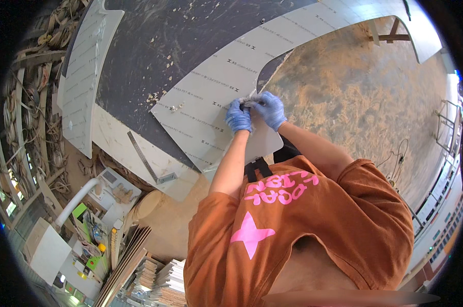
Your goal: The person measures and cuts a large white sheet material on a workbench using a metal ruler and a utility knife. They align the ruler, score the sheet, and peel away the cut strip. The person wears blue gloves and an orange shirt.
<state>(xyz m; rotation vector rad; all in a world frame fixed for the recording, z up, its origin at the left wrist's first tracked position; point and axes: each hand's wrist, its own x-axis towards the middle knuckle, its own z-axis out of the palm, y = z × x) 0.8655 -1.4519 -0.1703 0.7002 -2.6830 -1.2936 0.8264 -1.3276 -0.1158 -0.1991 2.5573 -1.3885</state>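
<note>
My left hand (238, 116), in a blue glove, is closed over the near part of a long, curved panel (211, 84) with a printed, greyish-white surface. Beside it, also gloved in blue, my right hand (271, 109) has its fingers bent at the panel's inner curved edge. The two hands almost meet. Between their fingertips shows a small greyish thing (249, 103), partly covered by the fingers; its kind cannot be made out. Small pale scraps (177, 107) lie on the panel to the left of my hands.
The panel rests on a dark, scuffed worktop (139, 56). Another printed panel (83, 97) stands at the left. A metal square (142, 157) lies on a pale board (113, 134). Stacked boards (157, 284) are at the lower left, and a dusty floor (334, 92) spreads to the right.
</note>
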